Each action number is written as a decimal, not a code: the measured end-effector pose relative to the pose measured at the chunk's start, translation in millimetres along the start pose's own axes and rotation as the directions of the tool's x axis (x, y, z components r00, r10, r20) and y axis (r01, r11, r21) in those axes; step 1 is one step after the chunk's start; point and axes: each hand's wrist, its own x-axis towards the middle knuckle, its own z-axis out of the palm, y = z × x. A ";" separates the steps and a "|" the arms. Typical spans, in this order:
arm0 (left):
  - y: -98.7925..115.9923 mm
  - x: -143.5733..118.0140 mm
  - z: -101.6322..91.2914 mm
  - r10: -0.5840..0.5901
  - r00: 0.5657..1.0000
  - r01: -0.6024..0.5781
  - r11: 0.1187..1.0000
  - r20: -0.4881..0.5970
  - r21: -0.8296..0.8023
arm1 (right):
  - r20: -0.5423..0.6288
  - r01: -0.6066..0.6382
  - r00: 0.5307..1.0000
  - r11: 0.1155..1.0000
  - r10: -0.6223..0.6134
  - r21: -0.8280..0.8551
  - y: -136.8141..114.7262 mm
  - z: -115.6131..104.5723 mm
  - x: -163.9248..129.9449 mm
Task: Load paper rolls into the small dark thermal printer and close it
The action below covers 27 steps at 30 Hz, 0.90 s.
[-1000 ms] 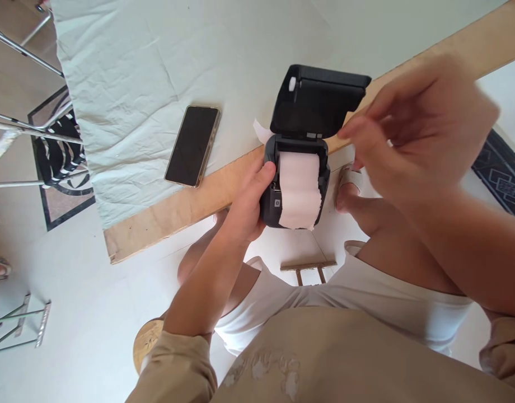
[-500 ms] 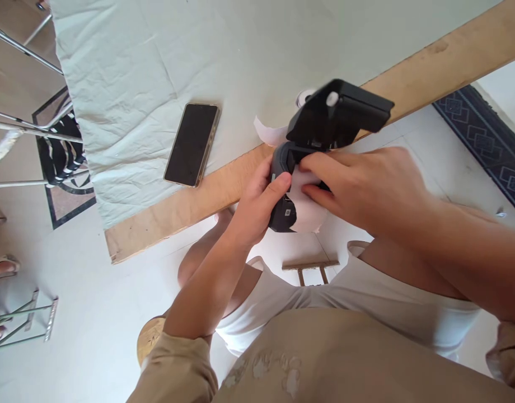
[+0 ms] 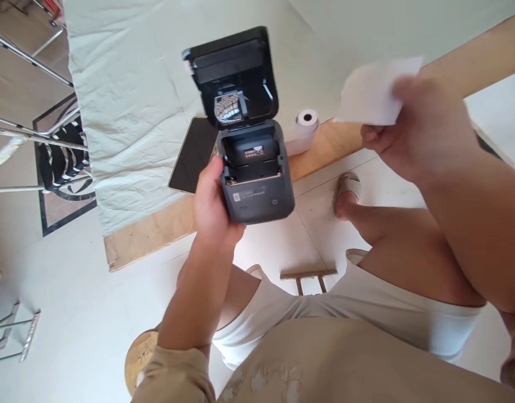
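Printer [image 3: 260, 198], its lid [image 3: 236, 73] raised, sits in your left hand [image 3: 213, 201] over the wooden table edge [image 3: 148, 232], thumb against its side, other fingers mostly hidden. Your blurred right hand [image 3: 431, 126] pinches a white paper piece [image 3: 364, 95] well apart; a paper roll [image 3: 310, 127] and phone [image 3: 192, 157] lie near the printer.

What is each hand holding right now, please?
Left hand: closed around the side of the black printer.
Right hand: closed on a piece of white paper, slightly blurred.
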 end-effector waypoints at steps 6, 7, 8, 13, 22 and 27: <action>3.3 7.6 -12.1 0.120 0.993 -0.120 0.993 -0.016 0.008 | -0.145 0.035 0.987 0.978 -0.066 -0.205 23.1 -5.1 20.8; 2.6 8.1 -13.4 0.115 0.993 -0.115 0.993 -0.002 0.003 | -0.152 0.055 0.983 0.961 -0.100 -0.273 27.8 -7.3 25.3; 1.9 8.5 -14.5 0.106 0.994 -0.106 0.994 0.012 -0.002 | -0.137 0.063 0.984 0.941 -0.114 -0.331 32.9 -9.9 29.6; 2.0 7.4 -14.0 0.075 0.997 -0.075 0.997 0.011 0.025 | -0.102 0.153 0.970 0.880 -0.221 -0.450 32.5 -13.3 28.1; -0.8 5.5 -5.0 0.158 0.986 -0.154 0.985 -0.054 0.076 | 0.210 0.315 0.947 0.842 -0.245 -0.438 0.9 45.8 1.2; -0.2 3.4 -6.6 0.078 0.996 -0.075 0.994 -0.038 0.081 | 0.250 0.218 0.961 0.877 -0.117 -0.428 10.9 54.6 12.6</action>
